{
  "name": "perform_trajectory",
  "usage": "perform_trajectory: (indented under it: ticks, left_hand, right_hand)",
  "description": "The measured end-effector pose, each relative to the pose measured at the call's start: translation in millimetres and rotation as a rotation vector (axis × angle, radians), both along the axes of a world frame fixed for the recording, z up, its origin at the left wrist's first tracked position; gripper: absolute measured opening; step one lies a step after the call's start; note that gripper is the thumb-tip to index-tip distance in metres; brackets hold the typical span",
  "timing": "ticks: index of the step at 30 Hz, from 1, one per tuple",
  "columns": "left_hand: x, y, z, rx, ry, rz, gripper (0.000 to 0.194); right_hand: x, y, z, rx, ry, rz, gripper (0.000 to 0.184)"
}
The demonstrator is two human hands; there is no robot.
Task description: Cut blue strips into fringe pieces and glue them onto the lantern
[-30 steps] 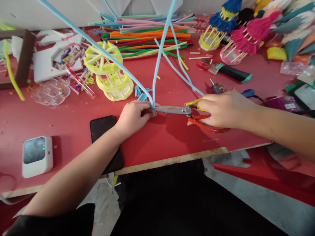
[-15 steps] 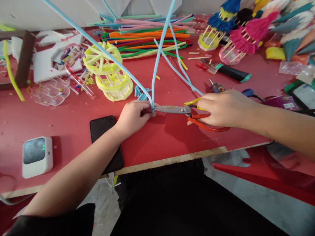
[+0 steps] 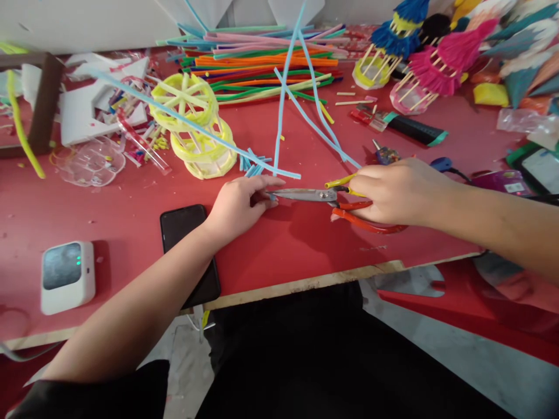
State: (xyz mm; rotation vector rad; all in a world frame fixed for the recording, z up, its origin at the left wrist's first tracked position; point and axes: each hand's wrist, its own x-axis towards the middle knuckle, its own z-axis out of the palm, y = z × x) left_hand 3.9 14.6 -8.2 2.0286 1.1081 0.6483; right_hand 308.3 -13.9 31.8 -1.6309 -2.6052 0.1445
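My right hand point(image 3: 386, 189) grips a pair of scissors point(image 3: 301, 195) with red and yellow handles. Their blades look closed and point left, the tips reaching my left hand point(image 3: 240, 206). Between the thumb and fingers of that hand is a short light-blue piece point(image 3: 273, 198), apparently cut pipe cleaner; most of it is hidden. Just beyond the fingers, one long light-blue pipe cleaner point(image 3: 196, 125) slants across, blurred at its far end. Another long blue pipe cleaner point(image 3: 283, 96) stands out beyond the blades. A small pile of cut blue pieces point(image 3: 254, 166) lies beside my left fingers.
A yellow two-tier frame point(image 3: 203, 148) stands behind my left hand. Several coloured pipe cleaners point(image 3: 266, 61) lie at the back. A phone point(image 3: 183, 227) lies under my left forearm, with a white device point(image 3: 67, 276) farther left. A utility knife point(image 3: 413, 128) is at right, near small pink and blue models point(image 3: 410, 96).
The long blue pipe cleaners have come away from my left fingers; one drops across the table beyond them. A short blue piece stays in the fingers. Both hands have barely moved.
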Motion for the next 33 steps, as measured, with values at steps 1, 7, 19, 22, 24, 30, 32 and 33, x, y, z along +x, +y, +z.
perform_trajectory:
  ticks: [1, 7, 19, 22, 24, 30, 32, 33]
  left_hand:
    - [0, 0, 0.1, 0.0, -0.001, -0.001, 0.041]
    - [0, 0, -0.1, 0.013, -0.007, 0.004, 0.041]
    - [-1, 2, 0.9, 0.006, -0.01, -0.021, 0.009]
    - [-1, 1, 2.2, 0.003, -0.01, -0.041, 0.011]
    - [-1, 1, 2.0, -0.001, -0.029, -0.048, 0.012]
    - [-1, 0, 0.0, -0.013, -0.013, -0.031, 0.007]
    - [-1, 1, 0.1, -0.002, -0.003, -0.025, 0.005]
    - [-1, 1, 0.4, 0.002, -0.008, -0.023, 0.005]
  right_hand:
    - [-1, 0, 1.6, -0.006, -0.056, 0.024, 0.04]
    - [7, 6, 12.8, 0.014, -0.15, 0.118, 0.035]
    - [-42, 20, 47.9, -0.231, -0.201, -0.618, 0.043]
    - [-50, 23, 34.1, -0.17, -0.289, -0.605, 0.047]
    - [-53, 22, 22.0, -0.151, -0.297, -0.605, 0.046]
    - [-49, 16, -0.2, -0.089, -0.261, -0.461, 0.024]
    - [-51, 12, 0.2, 0.031, -0.14, -0.37, 0.015]
    - [-56, 11, 1.6, 0.096, -0.048, -0.299, 0.012]
